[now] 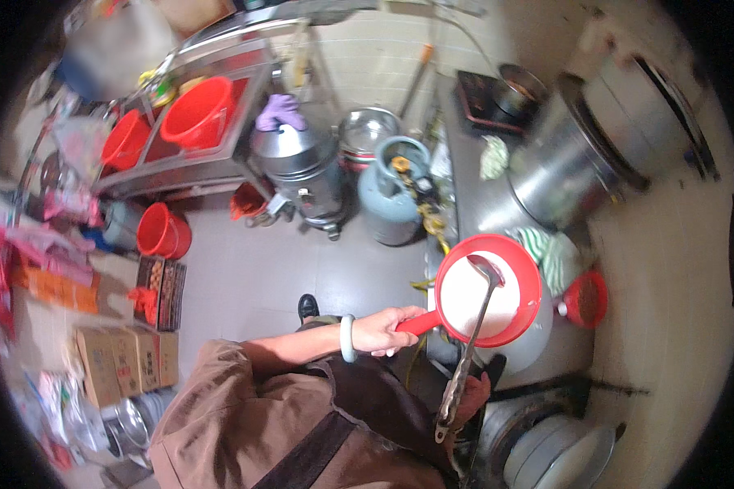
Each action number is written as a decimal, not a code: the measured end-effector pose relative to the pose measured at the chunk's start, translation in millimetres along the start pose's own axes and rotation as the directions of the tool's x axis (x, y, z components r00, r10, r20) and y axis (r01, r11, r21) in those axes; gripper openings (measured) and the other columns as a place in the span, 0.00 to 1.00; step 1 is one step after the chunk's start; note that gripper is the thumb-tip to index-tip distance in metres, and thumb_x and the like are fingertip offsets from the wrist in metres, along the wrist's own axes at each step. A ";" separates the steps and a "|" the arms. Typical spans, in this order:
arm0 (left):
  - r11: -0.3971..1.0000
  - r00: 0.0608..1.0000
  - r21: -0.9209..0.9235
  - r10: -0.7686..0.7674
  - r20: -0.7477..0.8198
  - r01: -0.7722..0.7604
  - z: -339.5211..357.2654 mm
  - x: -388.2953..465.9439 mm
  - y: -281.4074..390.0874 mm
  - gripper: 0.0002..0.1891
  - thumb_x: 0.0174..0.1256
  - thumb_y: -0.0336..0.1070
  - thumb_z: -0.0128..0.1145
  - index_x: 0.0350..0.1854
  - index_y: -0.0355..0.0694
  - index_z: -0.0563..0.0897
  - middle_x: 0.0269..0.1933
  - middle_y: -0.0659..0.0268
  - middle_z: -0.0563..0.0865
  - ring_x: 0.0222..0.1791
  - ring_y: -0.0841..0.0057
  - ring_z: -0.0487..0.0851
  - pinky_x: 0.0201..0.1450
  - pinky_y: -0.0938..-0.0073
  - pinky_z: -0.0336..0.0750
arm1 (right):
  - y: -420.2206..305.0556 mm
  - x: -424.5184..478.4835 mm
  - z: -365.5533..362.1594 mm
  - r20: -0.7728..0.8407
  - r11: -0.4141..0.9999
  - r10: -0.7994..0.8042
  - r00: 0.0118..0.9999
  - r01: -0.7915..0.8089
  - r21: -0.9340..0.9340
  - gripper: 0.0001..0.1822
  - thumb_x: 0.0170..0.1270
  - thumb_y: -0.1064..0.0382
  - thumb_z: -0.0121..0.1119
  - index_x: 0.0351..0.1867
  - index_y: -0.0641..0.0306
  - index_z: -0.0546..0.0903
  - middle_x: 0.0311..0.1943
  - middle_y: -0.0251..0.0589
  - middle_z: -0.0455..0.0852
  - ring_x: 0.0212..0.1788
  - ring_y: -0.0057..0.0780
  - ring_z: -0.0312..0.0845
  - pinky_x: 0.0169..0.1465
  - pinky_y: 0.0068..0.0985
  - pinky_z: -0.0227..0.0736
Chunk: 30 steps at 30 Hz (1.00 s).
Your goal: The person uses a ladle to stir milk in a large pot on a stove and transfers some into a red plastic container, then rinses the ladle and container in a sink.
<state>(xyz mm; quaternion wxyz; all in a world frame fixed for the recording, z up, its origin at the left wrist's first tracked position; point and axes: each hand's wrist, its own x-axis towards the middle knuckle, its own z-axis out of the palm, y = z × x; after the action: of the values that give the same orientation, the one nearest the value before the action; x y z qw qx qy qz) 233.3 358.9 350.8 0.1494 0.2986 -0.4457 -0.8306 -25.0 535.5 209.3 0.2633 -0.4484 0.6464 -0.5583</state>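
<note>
My left hand (379, 330), with a pale bangle at its wrist, grips the handle of a red plastic dipper (533, 293). White material fills much of the dipper; whether it is powder or liquid I cannot tell. The bowl of a metal ladle (480, 321) rests in the white material, and its long handle slopes over the rim towards me. Close behind that handle is my right hand (472, 400), partly hidden; whether its fingers close around the handle is unclear. Beneath the dipper is a pale round surface (535, 342) on the metal counter.
A blue-grey gas cylinder (388, 208) stands left of the metal counter (474, 202). The counter bears a striped cloth (556, 260), a large metal pot (556, 177) and a small red container (589, 299). A lidded metal vessel (300, 159), red buckets (164, 231) and cardboard boxes (122, 360) stand farther left.
</note>
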 end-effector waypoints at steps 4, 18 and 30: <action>0.992 0.973 0.022 0.125 -0.192 -0.123 -50.2 -76.5 12.4 0.28 0.68 0.30 0.50 0.69 0.43 0.60 0.27 0.74 0.74 0.14 0.90 0.69 0.14 0.88 0.63 | -110.7 56.0 89.6 0.383 0.813 -0.462 0.800 0.554 -0.177 0.47 0.49 0.60 0.74 0.66 0.70 0.56 0.40 0.44 0.76 0.38 0.30 0.74 0.43 0.27 0.72; 0.943 0.482 -0.096 0.074 -0.873 -0.320 -233.3 -380.2 7.4 0.27 0.65 0.30 0.53 0.67 0.41 0.63 0.24 0.74 0.73 0.15 0.89 0.70 0.13 0.88 0.61 | -197.1 54.9 507.3 0.699 0.967 -0.102 0.708 -0.093 0.236 0.16 0.69 0.66 0.52 0.55 0.70 0.70 0.33 0.34 0.78 0.32 0.16 0.73 0.37 0.17 0.71; 0.830 0.028 -0.049 -0.040 -0.999 -0.556 -368.7 -522.3 2.8 0.24 0.62 0.24 0.50 0.62 0.32 0.67 0.27 0.69 0.75 0.12 0.89 0.67 0.09 0.87 0.58 | -216.4 106.7 901.4 0.868 0.789 0.081 0.490 -0.564 0.244 0.14 0.69 0.62 0.55 0.47 0.73 0.74 0.37 0.44 0.81 0.38 0.30 0.81 0.41 0.26 0.82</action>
<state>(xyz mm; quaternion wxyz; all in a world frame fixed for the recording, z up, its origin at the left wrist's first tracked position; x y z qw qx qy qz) 871.0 385.8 386.3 0.6242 0.6434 -0.0759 -0.4367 745.9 9.9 219.3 0.7432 -0.4344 0.3528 -0.3667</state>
